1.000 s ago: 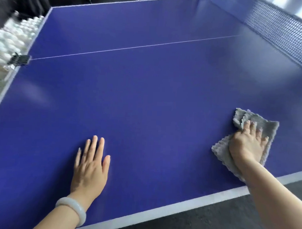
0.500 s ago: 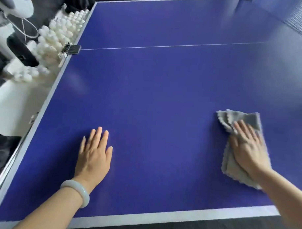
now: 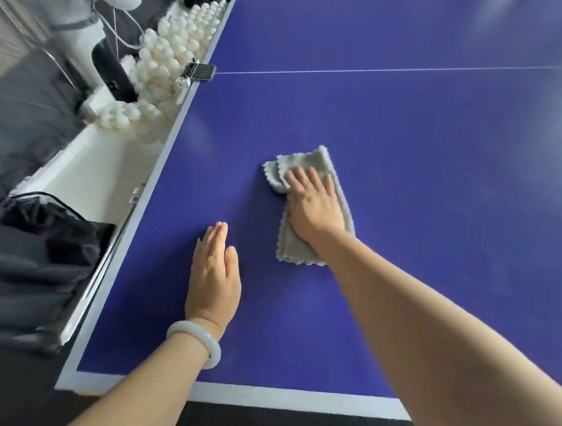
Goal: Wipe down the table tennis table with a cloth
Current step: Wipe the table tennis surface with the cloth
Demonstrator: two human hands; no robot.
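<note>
On blue table [image 3: 417, 185], far end cut off, right hand [image 3: 315, 209] flat, hiding middle of grey cloth [image 3: 292, 248], left hand [image 3: 214, 274] flat

One wide-angle camera on the person's head looks forward and down, close over the near left corner of the desk [image 3: 402, 172].
</note>
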